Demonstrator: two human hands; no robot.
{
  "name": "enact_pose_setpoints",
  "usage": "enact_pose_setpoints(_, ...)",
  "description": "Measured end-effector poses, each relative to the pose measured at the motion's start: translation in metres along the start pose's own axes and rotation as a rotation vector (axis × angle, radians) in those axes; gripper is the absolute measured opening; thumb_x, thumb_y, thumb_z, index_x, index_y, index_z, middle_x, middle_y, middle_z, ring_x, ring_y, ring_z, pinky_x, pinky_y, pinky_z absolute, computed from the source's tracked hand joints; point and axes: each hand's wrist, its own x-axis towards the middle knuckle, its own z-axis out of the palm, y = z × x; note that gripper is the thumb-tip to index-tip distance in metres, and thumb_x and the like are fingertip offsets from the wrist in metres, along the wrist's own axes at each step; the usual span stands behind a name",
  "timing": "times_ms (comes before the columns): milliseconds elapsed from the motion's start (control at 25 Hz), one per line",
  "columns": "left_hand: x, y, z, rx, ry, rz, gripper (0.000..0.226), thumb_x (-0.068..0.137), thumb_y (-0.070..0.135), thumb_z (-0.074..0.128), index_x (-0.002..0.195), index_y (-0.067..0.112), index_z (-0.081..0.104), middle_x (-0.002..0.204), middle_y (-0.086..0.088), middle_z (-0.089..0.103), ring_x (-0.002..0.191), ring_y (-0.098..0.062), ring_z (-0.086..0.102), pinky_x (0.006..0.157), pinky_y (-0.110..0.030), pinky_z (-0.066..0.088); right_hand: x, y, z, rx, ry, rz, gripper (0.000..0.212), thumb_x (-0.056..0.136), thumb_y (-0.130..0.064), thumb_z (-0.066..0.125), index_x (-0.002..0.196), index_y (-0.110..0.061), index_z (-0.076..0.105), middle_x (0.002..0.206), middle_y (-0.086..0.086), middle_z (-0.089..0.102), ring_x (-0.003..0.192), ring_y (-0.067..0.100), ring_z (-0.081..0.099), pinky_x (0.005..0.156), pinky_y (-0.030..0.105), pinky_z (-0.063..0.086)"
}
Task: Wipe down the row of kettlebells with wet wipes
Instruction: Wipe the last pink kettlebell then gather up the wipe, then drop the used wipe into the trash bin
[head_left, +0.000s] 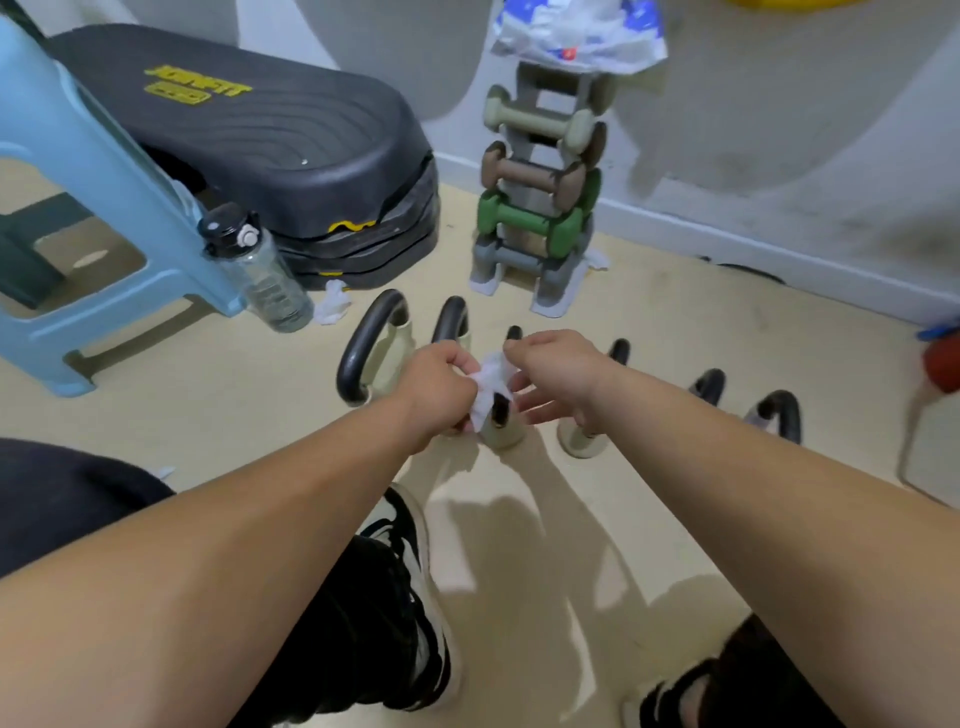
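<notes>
A row of kettlebells with cream bodies and black loop handles stands on the beige floor. The leftmost kettlebell is the largest; a middle kettlebell sits under my hands, and another kettlebell stands to its right. More black handles run on to the right. My left hand and my right hand both pinch a white wet wipe, which hangs over the middle kettlebell's handle. That handle is mostly hidden by the wipe.
A blue plastic stool and a clear water bottle stand at the left. Behind them is a black aerobic step. A dumbbell rack stands by the wall. Crumpled used wipes lie on the floor. My shoes are below.
</notes>
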Motion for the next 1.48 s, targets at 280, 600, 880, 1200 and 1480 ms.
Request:
enact_pose_setpoints(280,-0.035,0.105,0.06,-0.337,-0.147,0.005,0.016,0.089,0.016,0.071,0.1,0.004,0.072,0.099,-0.016,0.078,0.09,-0.031,0.077,0.088,-0.045,0.063,-0.068,-0.009,-0.091,0.223,0.173,-0.144,0.018,0.085,-0.003,0.064,0.099,-0.002,0.075,0.089,0.016,0.076,0.078,0.031,0.074,0.079,0.041,0.064)
enact_pose_setpoints(600,-0.066,0.179,0.175,-0.218,-0.268,0.114,0.023,0.083,-0.008,0.062,0.093,0.011,0.069,0.094,-0.015,0.07,0.08,-0.029,0.068,0.073,-0.038,0.062,-0.119,0.032,-0.244,-0.125,0.493,-0.132,0.021,0.091,-0.016,0.05,0.093,-0.01,0.071,0.098,0.018,0.073,0.072,0.024,0.07,0.063,0.034,0.054)
enact_pose_setpoints(880,-0.117,0.259,0.345,-0.012,-0.508,0.404,0.019,0.084,-0.002,0.071,0.097,0.013,0.073,0.104,-0.001,0.074,0.093,-0.019,0.072,0.075,-0.015,0.059,-0.171,0.114,-0.429,-0.102,1.207,-0.074,0.025,0.08,-0.014,0.043,0.055,-0.016,0.047,0.064,0.006,0.052,0.063,0.027,0.048,0.054,0.029,0.038)
enact_pose_setpoints(1200,-0.119,0.335,0.494,0.531,-0.652,1.027,0.067,0.087,-0.001,0.055,0.152,0.016,0.046,0.151,0.006,0.04,0.135,-0.019,0.05,0.111,-0.028,0.045,-0.17,0.199,-0.528,0.239,1.299,-0.233,0.041,0.1,-0.039,0.035,0.084,-0.012,0.061,0.092,0.001,0.063,0.089,0.021,0.057,0.077,0.035,0.046)
enact_pose_setpoints(1480,-0.103,0.347,0.561,1.285,-0.511,1.451,0.076,0.084,0.018,0.058,0.155,0.025,0.032,0.152,0.001,0.042,0.143,-0.022,0.034,0.126,-0.049,0.006,-0.157,0.203,-0.556,0.486,1.276,-0.252,0.071,0.097,-0.063,0.015,0.139,-0.021,0.054,0.129,-0.003,0.061,0.123,0.022,0.054,0.114,0.048,0.037)
